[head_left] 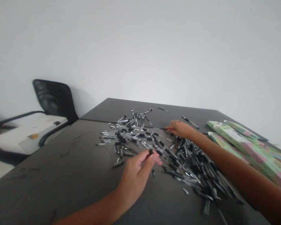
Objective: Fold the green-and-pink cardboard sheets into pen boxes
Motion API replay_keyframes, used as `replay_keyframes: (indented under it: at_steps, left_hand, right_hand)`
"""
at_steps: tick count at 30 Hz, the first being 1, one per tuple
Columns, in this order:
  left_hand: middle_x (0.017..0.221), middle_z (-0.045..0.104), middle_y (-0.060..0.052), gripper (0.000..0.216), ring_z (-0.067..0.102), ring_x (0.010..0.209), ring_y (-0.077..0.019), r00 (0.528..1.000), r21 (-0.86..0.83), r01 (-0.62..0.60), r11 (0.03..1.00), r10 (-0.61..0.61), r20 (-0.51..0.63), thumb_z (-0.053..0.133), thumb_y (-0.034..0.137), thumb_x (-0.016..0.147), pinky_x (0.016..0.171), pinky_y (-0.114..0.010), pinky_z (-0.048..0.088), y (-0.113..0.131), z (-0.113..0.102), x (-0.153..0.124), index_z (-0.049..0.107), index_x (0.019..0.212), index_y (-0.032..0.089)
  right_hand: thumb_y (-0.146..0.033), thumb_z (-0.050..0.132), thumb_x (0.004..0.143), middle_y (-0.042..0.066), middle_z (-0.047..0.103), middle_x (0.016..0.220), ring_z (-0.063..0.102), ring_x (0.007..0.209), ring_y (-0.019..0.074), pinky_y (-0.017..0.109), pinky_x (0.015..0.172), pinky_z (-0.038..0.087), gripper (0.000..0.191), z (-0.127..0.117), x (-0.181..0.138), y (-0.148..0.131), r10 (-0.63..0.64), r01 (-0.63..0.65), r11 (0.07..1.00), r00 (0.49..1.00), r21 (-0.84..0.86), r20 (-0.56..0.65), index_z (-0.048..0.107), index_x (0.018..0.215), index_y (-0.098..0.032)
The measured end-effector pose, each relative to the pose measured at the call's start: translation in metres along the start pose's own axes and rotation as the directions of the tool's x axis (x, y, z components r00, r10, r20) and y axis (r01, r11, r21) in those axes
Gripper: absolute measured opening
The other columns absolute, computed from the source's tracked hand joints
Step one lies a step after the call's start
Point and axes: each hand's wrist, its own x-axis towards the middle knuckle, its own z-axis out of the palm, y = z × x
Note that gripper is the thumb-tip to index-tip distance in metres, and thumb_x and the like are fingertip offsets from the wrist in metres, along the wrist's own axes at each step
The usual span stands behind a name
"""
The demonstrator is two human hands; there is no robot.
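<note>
Open dark tabletop on the left, clutter through the middle and right.

The near-left stretch of the dark grey matte table [60,168] lies bare, so a hand can pass there freely. The sprawling heap of black-and-clear plastic pens [159,150] covers the centre and runs toward the near right, blocking low movement there. The stack of flat pale green and pink cardboard boxes [248,147] closes the right edge. The far strip behind the heap carries only a few stray pens. A black mesh office chair [53,100] stands off the table's left far corner.
</note>
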Motion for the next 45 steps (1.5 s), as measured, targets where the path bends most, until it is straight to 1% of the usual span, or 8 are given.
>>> replay_keyframes:
  at_steps: [10, 17, 23, 29, 33, 40, 42, 45]
  left_hand:
    - [0.098, 0.083, 0.0, 0.037, 0.077, 0.1, -0.0184, 1.0, 0.006, 0.006, 1.0, -0.006, 0.021, 0.056, 0.05, 0.112, 0.094, -0.024, 0.052, -0.002, 0.0, -0.004, 0.079, 0.095, 0.026]
    - [0.095, 0.084, 0.0, 0.035, 0.078, 0.097, -0.0206, 1.0, 0.024, 0.016, 1.0, -0.016, 0.016, 0.056, 0.051, 0.111, 0.092, -0.026, 0.054, -0.002, 0.001, -0.003, 0.078, 0.099, 0.026]
    - [0.095, 0.084, -0.001, 0.036, 0.078, 0.098, -0.0209, 1.0, 0.031, 0.011, 0.999, -0.012, 0.012, 0.055, 0.052, 0.111, 0.092, -0.027, 0.055, -0.002, 0.0, -0.003, 0.078, 0.098, 0.026]
    - [0.095, 0.084, -0.001, 0.038, 0.078, 0.099, -0.0212, 1.0, 0.032, 0.007, 0.999, -0.008, 0.02, 0.054, 0.051, 0.112, 0.094, -0.028, 0.054, -0.004, 0.0, -0.002, 0.077, 0.096, 0.026]
    - [0.095, 0.083, -0.001, 0.037, 0.078, 0.1, -0.0206, 0.999, 0.024, 0.021, 0.999, -0.021, 0.026, 0.054, 0.051, 0.112, 0.095, -0.028, 0.054, -0.003, 0.0, -0.003, 0.076, 0.097, 0.025]
    - [0.095, 0.084, -0.001, 0.035, 0.079, 0.097, -0.0205, 1.0, 0.07, -0.015, 0.997, 0.013, 0.024, 0.055, 0.049, 0.111, 0.094, -0.029, 0.055, -0.002, 0.001, -0.004, 0.076, 0.099, 0.024]
    - [0.095, 0.084, -0.001, 0.035, 0.079, 0.097, -0.0205, 1.0, 0.089, -0.018, 0.996, 0.017, 0.017, 0.055, 0.05, 0.111, 0.095, -0.029, 0.055, -0.003, 0.0, -0.004, 0.076, 0.1, 0.024]
    - [0.095, 0.084, 0.0, 0.035, 0.078, 0.098, -0.0193, 1.0, 0.098, -0.024, 0.995, 0.022, 0.019, 0.055, 0.051, 0.111, 0.095, -0.027, 0.054, -0.003, -0.002, -0.004, 0.076, 0.101, 0.025]
  right_hand:
    - [-0.027, 0.056, 0.107, 0.015, 0.078, 0.105, 0.07, 0.106, 0.0277, 0.036, 0.097, 0.053, 0.034, -0.002, -0.004, -0.012, -0.035, 0.038, 0.993, 0.999, -0.113, 0.033, 0.084, 0.127, -0.026]
    - [-0.041, 0.068, 0.107, 0.009, 0.076, 0.123, 0.073, 0.112, 0.0238, 0.048, 0.103, 0.06, 0.027, -0.002, 0.015, -0.011, 0.002, 0.006, 0.997, 0.996, -0.079, 0.093, 0.074, 0.121, -0.018]
    - [-0.041, 0.07, 0.106, 0.009, 0.075, 0.125, 0.073, 0.11, 0.0226, 0.045, 0.098, 0.062, 0.025, -0.013, 0.021, -0.013, 0.019, -0.016, 0.999, 0.993, -0.031, 0.118, 0.074, 0.119, -0.02]
    - [-0.029, 0.083, 0.089, 0.011, 0.081, 0.1, 0.071, 0.112, 0.0293, 0.047, 0.106, 0.053, 0.012, -0.028, 0.019, -0.036, 0.038, -0.035, 0.995, 0.999, 0.091, -0.035, 0.078, 0.085, -0.019]
    - [-0.026, 0.076, 0.085, 0.009, 0.083, 0.098, 0.073, 0.104, 0.0288, 0.04, 0.099, 0.053, 0.006, -0.041, 0.004, -0.05, 0.164, -0.097, 0.949, 0.965, 0.301, -0.205, 0.08, 0.085, -0.022]
    - [-0.047, 0.063, 0.097, 0.001, 0.077, 0.083, 0.068, 0.075, 0.0171, 0.031, 0.071, 0.053, 0.044, -0.063, -0.051, -0.102, 0.315, -0.031, 0.699, 0.911, 0.715, -0.268, 0.065, 0.133, -0.022]
    - [-0.042, 0.067, 0.094, -0.002, 0.072, 0.081, 0.06, 0.068, 0.0139, 0.028, 0.065, 0.048, 0.049, -0.068, -0.066, -0.124, 0.377, 0.019, 0.501, 0.895, 0.865, -0.238, 0.062, 0.14, -0.024]
    - [-0.035, 0.075, 0.085, -0.003, 0.064, 0.077, 0.05, 0.064, 0.0118, 0.025, 0.057, 0.04, 0.029, -0.072, -0.083, -0.153, 0.466, 0.048, 0.052, 0.882, 0.998, -0.066, 0.077, 0.112, -0.024]
